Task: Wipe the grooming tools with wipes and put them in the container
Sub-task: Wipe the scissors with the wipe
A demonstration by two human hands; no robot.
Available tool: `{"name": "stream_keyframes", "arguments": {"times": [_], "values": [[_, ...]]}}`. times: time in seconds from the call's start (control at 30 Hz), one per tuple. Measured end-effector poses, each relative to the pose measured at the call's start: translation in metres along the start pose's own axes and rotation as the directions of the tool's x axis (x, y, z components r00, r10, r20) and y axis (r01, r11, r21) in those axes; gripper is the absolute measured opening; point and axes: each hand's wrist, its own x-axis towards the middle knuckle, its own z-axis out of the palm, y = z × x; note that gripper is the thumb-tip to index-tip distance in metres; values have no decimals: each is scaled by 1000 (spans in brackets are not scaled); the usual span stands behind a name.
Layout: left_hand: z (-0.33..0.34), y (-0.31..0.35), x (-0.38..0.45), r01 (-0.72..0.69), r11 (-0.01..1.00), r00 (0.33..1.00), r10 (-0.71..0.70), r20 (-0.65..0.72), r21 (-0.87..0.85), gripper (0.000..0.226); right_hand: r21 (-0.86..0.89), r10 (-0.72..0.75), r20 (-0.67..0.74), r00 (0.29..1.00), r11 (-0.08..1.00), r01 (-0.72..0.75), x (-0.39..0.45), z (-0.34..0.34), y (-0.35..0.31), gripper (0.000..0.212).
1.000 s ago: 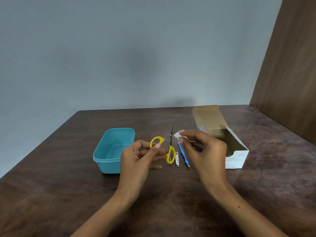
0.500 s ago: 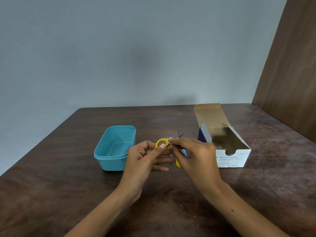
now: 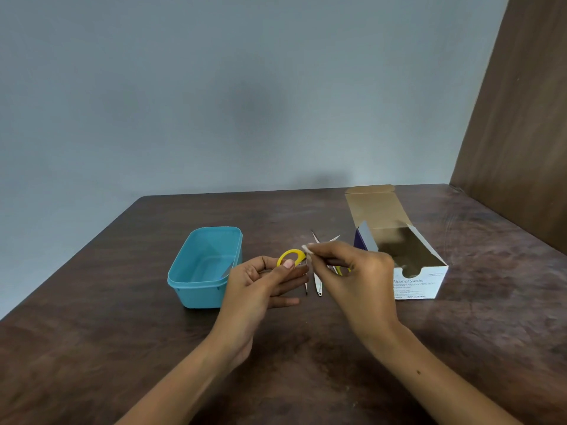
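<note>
fingers (image 3: 302, 273) pinch yellow scissors (image 3: 291, 256); teal container (image 3: 204, 268) beside, contents unclear.

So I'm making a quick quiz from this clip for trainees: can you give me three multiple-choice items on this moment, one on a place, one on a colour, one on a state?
1. Where does the container stand relative to the alcohol swab box?
A. To its left
B. To its right
C. On top of it

2. What colour is the handle ring of the scissors?
A. Red
B. Yellow
C. Green

3. What state is the alcohol swab box in?
A. Sealed shut
C. Crushed flat
B. Open, flap raised

Answers:
1 A: the blue tub sits left of both hands, the box on the right of the table.
2 B: the ring held by the left hand is yellow.
3 B: the cardboard flap stands up and the inside shows.

The right hand pinches a white wipe at the scissors.
</note>
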Motion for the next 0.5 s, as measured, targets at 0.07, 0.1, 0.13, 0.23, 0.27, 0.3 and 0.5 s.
{"name": "stream_keyframes", "arguments": {"times": [0.07,0.1,0.13,0.23,0.27,0.3,0.5], "values": [[1,0,0,17,1000,1000,-17,8,-15,17,19,-5,-28,1000,1000,5,1,-1,-1,16],[1,0,-1,19,999,1000,-19,13,-29,18,10,-26,-27,999,1000,26,1,0,-3,15],[2,0,-2,17,999,1000,-17,17,-41,19,-1,-46,-19,999,999,46,0,1,-4,14],[1,0,-2,11,998,1000,-10,19,-65,22,-36,-97,34,995,995,98,-3,5,-6,15],[1,0,-1,11,997,1000,-10,15,-75,23,-53,-117,54,992,991,120,-5,6,-7,15],[0,0,-1,10,996,1000,-9,9,-89,23,-65,-141,75,987,987,146,-6,7,-8,16],[-1,1,1,-16,990,1000,18,17,-142,24,-116,-182,96,979,974,193,-3,1,-3,15]]}}
